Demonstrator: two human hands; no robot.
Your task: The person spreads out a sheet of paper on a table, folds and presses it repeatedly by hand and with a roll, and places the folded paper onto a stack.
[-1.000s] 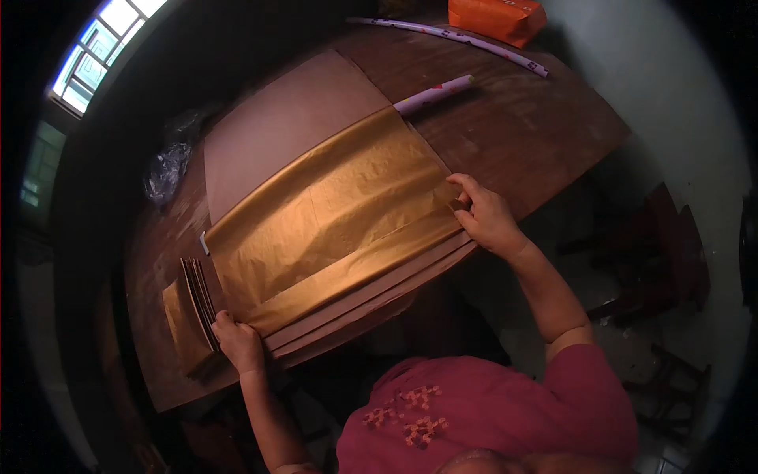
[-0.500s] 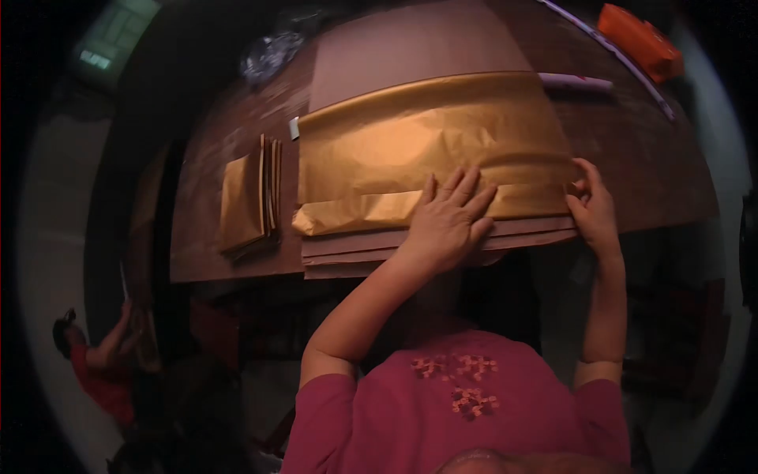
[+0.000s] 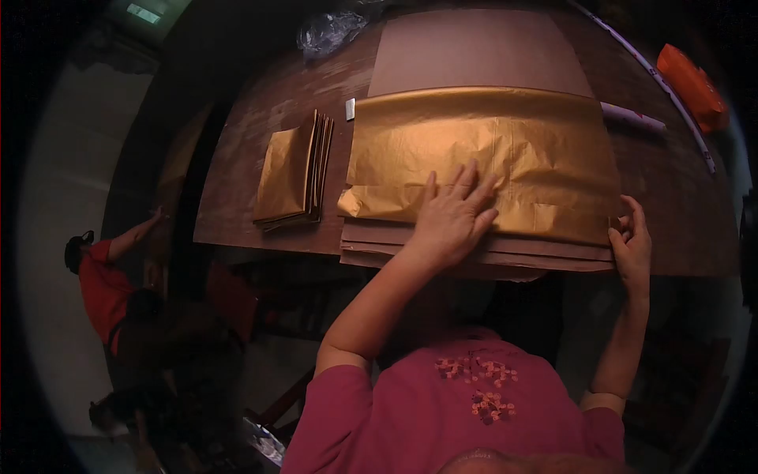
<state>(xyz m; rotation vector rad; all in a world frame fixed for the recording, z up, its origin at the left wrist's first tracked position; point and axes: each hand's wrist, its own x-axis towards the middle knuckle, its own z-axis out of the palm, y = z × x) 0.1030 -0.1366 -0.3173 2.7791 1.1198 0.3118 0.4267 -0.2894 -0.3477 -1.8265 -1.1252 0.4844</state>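
Observation:
A large sheet of gold paper (image 3: pixel 545 150) lies before me, its near edge turned up in a creased strip. My left hand (image 3: pixel 454 217) rests flat on this strip with its fingers spread. At the paper's right corner is my right hand (image 3: pixel 634 246), fingers curled and thumb against the edge, seemingly pinching it; the exact contact is partly hidden. Beneath the gold sheet, several brown sheets (image 3: pixel 379 245) stick out toward me past the table edge. A stack of folded gold paper (image 3: pixel 283 174) sits to the left.
On the wooden table (image 3: pixel 237 189) are a crumpled clear plastic bag (image 3: pixel 330 33), a small white piece (image 3: pixel 350 109), a patterned purple roll (image 3: pixel 632 118), a long thin purple strip (image 3: pixel 647 71) and an orange packet (image 3: pixel 692 87). Another person in red (image 3: pixel 103 292) is at far left.
The camera view has turned, so the table appears shifted right. My left hand has slid left along the gold paper's turned-up strip. My right hand stays at the right corner.

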